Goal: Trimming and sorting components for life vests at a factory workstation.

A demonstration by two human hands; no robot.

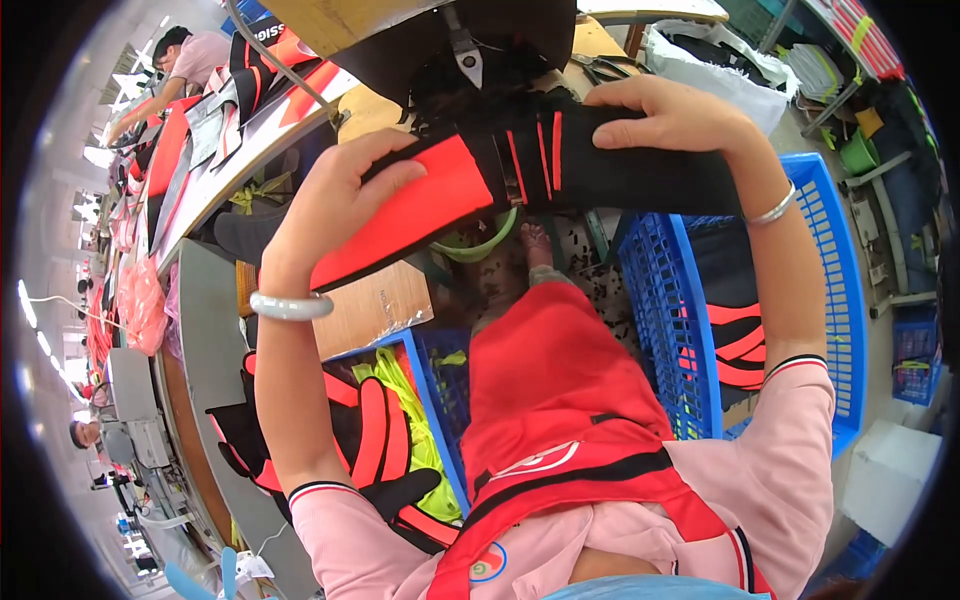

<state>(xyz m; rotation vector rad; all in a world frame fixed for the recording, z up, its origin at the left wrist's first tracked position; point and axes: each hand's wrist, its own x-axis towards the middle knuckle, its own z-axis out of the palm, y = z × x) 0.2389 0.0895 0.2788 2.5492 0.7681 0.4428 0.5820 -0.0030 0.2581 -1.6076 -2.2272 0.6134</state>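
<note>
Dark-flecked floor point(597, 292) underfoot, with a blue plastic crate point(849, 330) at right. Spread just in front of a dark machine head point(540, 35): a black fabric panel with coral stripes point(435, 190). Grasped at the broad coral end by the left hand point(350, 185), thumb on top; likewise at the plain black end by the right hand point(685, 118). Could skew through uneven pulling, or pucker through slack. Could also injure either hand by straying too near the pointed metal tip point(468, 66). Cannot tell whether touching the machine head.
</note>
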